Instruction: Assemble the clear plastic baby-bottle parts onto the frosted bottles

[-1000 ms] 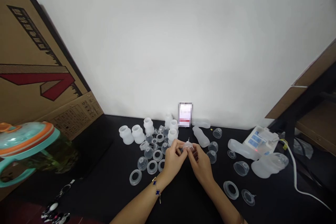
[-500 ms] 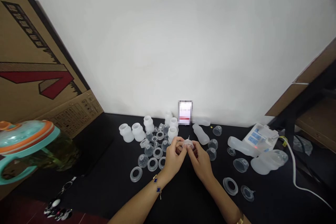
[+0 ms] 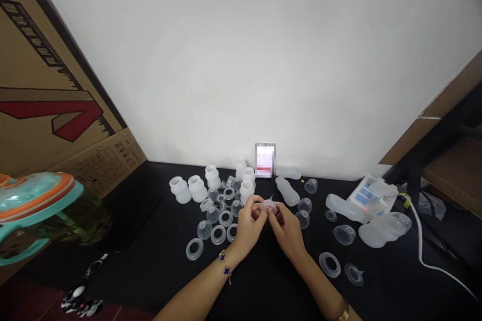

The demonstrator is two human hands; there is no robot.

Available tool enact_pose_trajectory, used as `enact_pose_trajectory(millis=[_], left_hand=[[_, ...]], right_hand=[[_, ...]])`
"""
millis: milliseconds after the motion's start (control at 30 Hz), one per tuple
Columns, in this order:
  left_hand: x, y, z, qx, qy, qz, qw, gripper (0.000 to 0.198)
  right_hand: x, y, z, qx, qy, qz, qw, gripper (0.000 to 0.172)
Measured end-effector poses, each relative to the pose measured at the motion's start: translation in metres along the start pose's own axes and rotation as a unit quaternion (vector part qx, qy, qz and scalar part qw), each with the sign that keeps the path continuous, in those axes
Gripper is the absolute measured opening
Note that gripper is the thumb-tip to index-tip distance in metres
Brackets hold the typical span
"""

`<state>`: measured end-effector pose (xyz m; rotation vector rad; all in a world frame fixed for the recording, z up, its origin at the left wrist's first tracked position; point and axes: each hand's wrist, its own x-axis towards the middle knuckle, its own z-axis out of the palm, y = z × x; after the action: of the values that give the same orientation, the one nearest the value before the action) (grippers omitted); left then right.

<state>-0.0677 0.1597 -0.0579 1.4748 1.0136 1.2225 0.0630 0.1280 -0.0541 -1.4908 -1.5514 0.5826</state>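
both forearms are stretched forward from the lower edge of the view and slanted inward, so that the left hand (image 3: 246,225) and the right hand (image 3: 289,230) are brought close together over the black table (image 3: 150,271). a bracelet (image 3: 226,271) is worn on the left wrist, a bangle (image 3: 344,311) on the right forearm. the fingers of both hands are bent, and a small pale cap (image 3: 268,204) with a thin tip pointing upward is pinched between them, gripped from either side by thumbs and fingertips.

to the left of the fingers, white bottles (image 3: 198,188) are stood upright, with clear domes (image 3: 204,229) and rings (image 3: 195,249) scattered nearer. just right of the fingertips, a bottle (image 3: 287,191) is laid on its side, with two domes (image 3: 304,204) beside it. beyond the fingers, a lit screen (image 3: 265,160) is propped by the wall, its picture blurred into blocks.

the cap's underside is covered by the thumbs, the fingers behind are mostly hidden, one ring (image 3: 232,232) is partly screened by the left hand, and both elbows are cut off.
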Motion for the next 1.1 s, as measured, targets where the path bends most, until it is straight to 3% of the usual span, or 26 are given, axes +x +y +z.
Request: enact_pose_trajectory(millis=[600, 1100], left_hand=[[0.0047, -0.0026, 0.0006, -0.01, 0.023, -0.021, 0.999, 0.018], [0.0053, -0.0008, -0.0004, 0.046, 0.022, -0.006, 0.999, 0.017]], right_hand=[[0.0, 0.0006, 0.0016, -0.016, -0.004, -0.006, 1.0, 0.036], [-0.0008, 0.0009, 0.001, -0.015, -0.005, -0.004, 1.0, 0.036]])
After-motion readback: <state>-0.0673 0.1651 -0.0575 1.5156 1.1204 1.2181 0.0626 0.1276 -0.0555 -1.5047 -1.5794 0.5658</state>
